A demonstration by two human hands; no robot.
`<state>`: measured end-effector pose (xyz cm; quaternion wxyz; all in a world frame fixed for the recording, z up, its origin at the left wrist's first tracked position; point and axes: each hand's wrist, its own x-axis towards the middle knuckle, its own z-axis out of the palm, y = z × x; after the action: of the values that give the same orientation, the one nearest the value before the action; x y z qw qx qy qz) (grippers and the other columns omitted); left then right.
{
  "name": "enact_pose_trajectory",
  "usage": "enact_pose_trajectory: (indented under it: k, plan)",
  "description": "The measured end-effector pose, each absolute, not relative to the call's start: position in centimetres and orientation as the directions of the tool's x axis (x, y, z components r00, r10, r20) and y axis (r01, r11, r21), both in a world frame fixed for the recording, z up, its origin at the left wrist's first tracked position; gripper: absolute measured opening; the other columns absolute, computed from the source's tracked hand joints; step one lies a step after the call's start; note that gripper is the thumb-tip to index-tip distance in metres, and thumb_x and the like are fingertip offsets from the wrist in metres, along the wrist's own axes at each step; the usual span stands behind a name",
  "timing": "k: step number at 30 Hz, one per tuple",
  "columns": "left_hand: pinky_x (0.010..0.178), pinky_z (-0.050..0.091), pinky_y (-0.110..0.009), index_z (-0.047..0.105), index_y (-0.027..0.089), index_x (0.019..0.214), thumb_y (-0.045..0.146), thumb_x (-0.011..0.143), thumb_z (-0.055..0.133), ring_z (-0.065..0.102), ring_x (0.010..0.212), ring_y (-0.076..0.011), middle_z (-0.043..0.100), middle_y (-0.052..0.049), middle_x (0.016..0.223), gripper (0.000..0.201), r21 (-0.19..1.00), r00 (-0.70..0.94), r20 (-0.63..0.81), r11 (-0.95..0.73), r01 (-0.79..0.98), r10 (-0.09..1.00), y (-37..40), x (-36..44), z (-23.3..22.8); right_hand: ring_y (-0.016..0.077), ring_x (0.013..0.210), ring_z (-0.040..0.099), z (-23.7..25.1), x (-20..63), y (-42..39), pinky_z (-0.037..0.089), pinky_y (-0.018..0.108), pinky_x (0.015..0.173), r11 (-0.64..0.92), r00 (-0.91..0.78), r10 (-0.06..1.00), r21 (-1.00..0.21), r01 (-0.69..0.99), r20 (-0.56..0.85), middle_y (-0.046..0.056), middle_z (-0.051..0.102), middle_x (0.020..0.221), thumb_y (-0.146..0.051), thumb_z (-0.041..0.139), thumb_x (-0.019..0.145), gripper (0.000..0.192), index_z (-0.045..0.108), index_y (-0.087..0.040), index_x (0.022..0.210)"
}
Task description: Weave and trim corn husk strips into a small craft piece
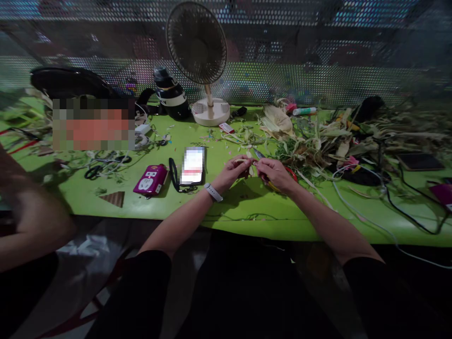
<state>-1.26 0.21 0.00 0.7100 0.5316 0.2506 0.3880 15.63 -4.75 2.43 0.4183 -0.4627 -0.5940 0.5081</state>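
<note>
Over the green table (247,212), the left hand (231,173) pinches a pale husk strip (247,161) while the right hand (277,174) grips red-handled scissors (278,181). The strip looks light, dry and easily torn, so it is probably best held near its end.

sleeves: black, short | left wrist: pale grey watch band (213,192) | forearms bare

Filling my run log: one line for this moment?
left hand: pinches husk strip | right hand: holds scissors at strip | phone beside
</note>
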Motion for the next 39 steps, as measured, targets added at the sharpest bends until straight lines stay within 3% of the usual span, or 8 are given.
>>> enact_pose_trajectory:
  k: [4,8,14,18,22,25,28,39]
  plan:
    - [0.045,0.024,-0.019,0.057,0.016,0.069,0.056,0.073,0.074,0.035,0.047,-0.0039,0.041,0.006,0.053,0.044,0.975,0.623,0.057,0.092,-0.205,0.780,0.0,-1.2,0.3,0.0064,0.042,0.035,2.6,15.9,-4.8,0.027,0.021,0.041,0.148,-0.201,0.974,-0.961,0.232,0.101,-0.006,0.041,0.049,-0.061,0.059,0.083,0.048,0.050,-0.020,0.060]
    - [0.044,0.015,-0.021,0.061,0.015,0.070,0.060,0.074,0.071,0.025,0.044,-0.0036,0.031,0.008,0.051,0.047,0.974,0.654,0.044,0.112,-0.196,0.755,-0.2,-1.2,0.5,0.0063,0.040,0.035,2.6,15.9,-4.6,0.027,0.021,0.039,0.061,-0.208,0.978,-0.991,0.116,0.036,-0.007,0.041,0.047,-0.062,0.059,0.081,0.048,0.049,-0.021,0.060]
    - [0.044,0.015,-0.020,0.051,0.015,0.059,0.056,0.067,0.079,0.023,0.045,-0.0023,0.028,0.008,0.053,0.050,0.944,0.619,0.026,0.185,-0.274,0.785,-0.6,-1.1,0.6,0.0048,0.034,0.032,2.7,15.9,-4.2,0.025,0.020,0.035,0.018,-0.160,0.987,-1.000,-0.009,0.020,-0.007,0.041,0.040,-0.059,0.068,0.073,0.048,0.048,-0.020,0.053]
    - [0.043,0.016,-0.021,0.062,0.015,0.074,0.064,0.074,0.070,0.024,0.044,-0.0036,0.032,0.008,0.052,0.049,0.961,0.592,0.082,0.093,-0.259,0.802,-0.5,-1.2,0.6,0.0061,0.034,0.039,2.4,16.1,-4.2,0.030,0.020,0.034,-0.074,-0.164,0.985,-0.995,-0.066,-0.063,-0.005,0.049,0.043,-0.064,0.061,0.077,0.050,0.053,-0.019,0.057]
    - [0.044,0.023,-0.020,0.062,0.017,0.085,0.066,0.073,0.070,0.031,0.047,-0.0044,0.039,0.007,0.054,0.051,0.961,0.529,0.130,0.024,-0.274,0.839,-0.4,-1.2,0.6,0.0080,0.034,0.045,2.0,15.6,-4.4,0.034,0.021,0.033,-0.196,-0.298,0.939,-0.979,-0.060,-0.170,-0.002,0.055,0.045,-0.070,0.060,0.075,0.054,0.057,-0.018,0.059]
    - [0.049,0.032,-0.019,0.062,0.018,0.093,0.060,0.071,0.074,0.038,0.052,-0.0048,0.047,0.006,0.061,0.049,0.963,0.520,0.151,-0.006,-0.271,0.840,-0.4,-1.1,0.4,0.0081,0.037,0.049,2.0,15.1,-4.7,0.037,0.020,0.036,-0.170,-0.327,0.935,-0.982,-0.078,-0.136,-0.002,0.057,0.048,-0.064,0.066,0.073,0.048,0.060,-0.017,0.063]
    - [0.057,0.039,-0.021,0.063,0.017,0.089,0.057,0.075,0.072,0.046,0.059,-0.0059,0.054,0.003,0.070,0.044,0.961,0.548,0.211,-0.069,-0.269,0.810,-0.4,-1.1,0.1,0.0067,0.038,0.046,2.2,15.0,-4.8,0.035,0.019,0.036,-0.149,-0.283,0.953,-0.981,-0.120,-0.110,-0.004,0.054,0.049,-0.058,0.068,0.074,0.042,0.058,-0.019,0.064]
    - [0.061,0.040,-0.022,0.055,0.017,0.074,0.063,0.076,0.068,0.045,0.067,-0.0081,0.051,0.002,0.072,0.048,0.946,0.387,0.288,-0.196,-0.260,0.876,-0.8,-0.2,-0.5,0.0073,0.039,0.040,2.4,15.0,-5.0,0.034,0.022,0.038,0.041,-0.423,0.905,-0.983,0.182,-0.040,-0.006,0.044,0.046,-0.059,0.050,0.089,0.047,0.046,-0.021,0.061]
